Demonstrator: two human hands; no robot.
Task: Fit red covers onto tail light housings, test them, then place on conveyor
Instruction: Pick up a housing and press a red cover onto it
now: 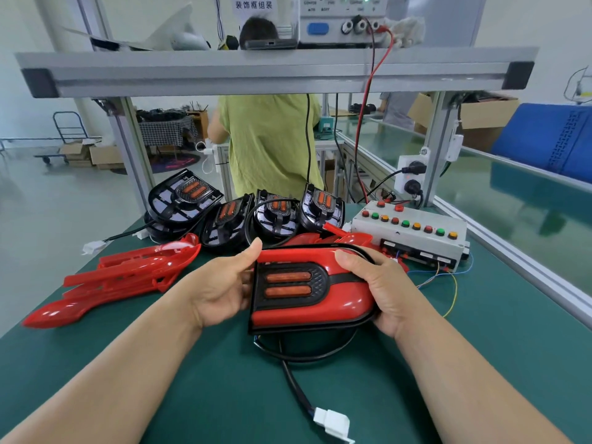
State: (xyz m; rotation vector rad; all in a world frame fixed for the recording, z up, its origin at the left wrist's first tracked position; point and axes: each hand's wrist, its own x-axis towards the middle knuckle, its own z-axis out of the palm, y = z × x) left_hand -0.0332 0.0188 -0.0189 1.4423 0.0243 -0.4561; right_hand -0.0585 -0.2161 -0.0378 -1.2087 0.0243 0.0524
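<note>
Both hands are clamped on the tail light (290,286), held over the tabletop (208,386) right in front of me. My left hand (221,290) pinches the flat end with the thumb on the top edge, and my right hand (381,293) wraps round the rounded end. The red cover (347,304) looks seated on it. I'd guess it's light, stiff plastic, but glossy, so slippery and easy to scuff. I'd grip the black rim. The white plug (331,423) trails on its cable and could snag on the way to the test box (413,235).

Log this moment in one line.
left hand: grips red-covered black plastic tail light | right hand: grips same light | white cable connector: unplugged, on green table | test: not yet
</note>
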